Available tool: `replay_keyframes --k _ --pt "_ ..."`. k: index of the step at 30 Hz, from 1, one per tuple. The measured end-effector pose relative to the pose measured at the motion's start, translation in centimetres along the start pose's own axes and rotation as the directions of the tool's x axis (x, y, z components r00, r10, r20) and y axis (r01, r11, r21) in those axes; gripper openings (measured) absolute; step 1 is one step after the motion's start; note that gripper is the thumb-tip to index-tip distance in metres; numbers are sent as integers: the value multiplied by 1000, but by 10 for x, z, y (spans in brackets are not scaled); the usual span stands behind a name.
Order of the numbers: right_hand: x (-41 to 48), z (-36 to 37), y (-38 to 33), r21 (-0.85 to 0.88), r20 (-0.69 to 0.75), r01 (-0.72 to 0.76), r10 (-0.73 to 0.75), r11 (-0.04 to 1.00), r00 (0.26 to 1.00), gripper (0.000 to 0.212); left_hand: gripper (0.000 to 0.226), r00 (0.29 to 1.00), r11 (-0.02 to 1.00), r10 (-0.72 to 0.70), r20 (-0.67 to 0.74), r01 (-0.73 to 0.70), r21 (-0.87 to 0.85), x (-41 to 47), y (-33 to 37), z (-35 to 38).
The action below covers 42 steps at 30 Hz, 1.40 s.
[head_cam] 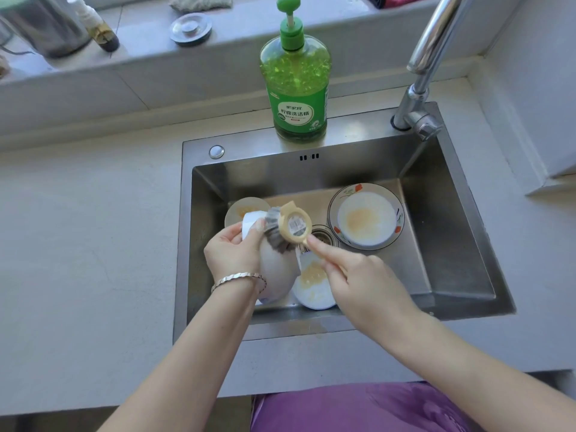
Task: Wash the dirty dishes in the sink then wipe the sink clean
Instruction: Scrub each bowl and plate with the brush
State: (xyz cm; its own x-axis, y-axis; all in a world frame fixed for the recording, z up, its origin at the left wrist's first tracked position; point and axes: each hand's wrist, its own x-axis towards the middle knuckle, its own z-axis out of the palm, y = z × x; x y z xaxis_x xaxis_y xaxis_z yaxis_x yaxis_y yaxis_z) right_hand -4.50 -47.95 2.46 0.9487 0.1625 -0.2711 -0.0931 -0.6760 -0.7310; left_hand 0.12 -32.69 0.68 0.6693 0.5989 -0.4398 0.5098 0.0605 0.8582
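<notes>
Over the steel sink (452, 244), my left hand (232, 254) grips a white bowl (276, 272) turned on its side, its base toward the camera. My right hand (358, 282) holds a beige-handled scrubbing brush (291, 227) whose grey bristles press against the bowl's base. Below my hands lies a white dish (313, 291) with yellow residue. A flower-rimmed plate (333, 213) at the sink's back right carries a white bowl (366, 221) stained yellow. A small beige dish (243, 208) lies at the back left, partly hidden by the held bowl.
A green dish-soap pump bottle (296, 85) stands on the sink's back rim. The chrome faucet (427, 67) rises at the back right. The drain (322, 235) sits mid-sink. On the windowsill are a drain stopper (190, 29), a small spray bottle (96, 24) and a metal pot (46, 23).
</notes>
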Motion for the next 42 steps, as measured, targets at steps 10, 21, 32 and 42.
replay_keyframes --k 10,21,32,42 --pt "5 18 9 129 -52 -57 64 990 997 46 19 991 990 -43 -127 25 -140 1 11 8" --pt "10 29 19 607 38 -264 305 749 952 38 29 971 916 -205 -123 146 -375 0 24 23" --pt "-6 27 4 776 359 -499 381 386 852 34 16 970 889 -208 -128 132 -439 0 30 21" --pt "-4 15 33 781 456 -565 375 265 807 33 17 985 917 -158 68 172 -361 -2 31 6"
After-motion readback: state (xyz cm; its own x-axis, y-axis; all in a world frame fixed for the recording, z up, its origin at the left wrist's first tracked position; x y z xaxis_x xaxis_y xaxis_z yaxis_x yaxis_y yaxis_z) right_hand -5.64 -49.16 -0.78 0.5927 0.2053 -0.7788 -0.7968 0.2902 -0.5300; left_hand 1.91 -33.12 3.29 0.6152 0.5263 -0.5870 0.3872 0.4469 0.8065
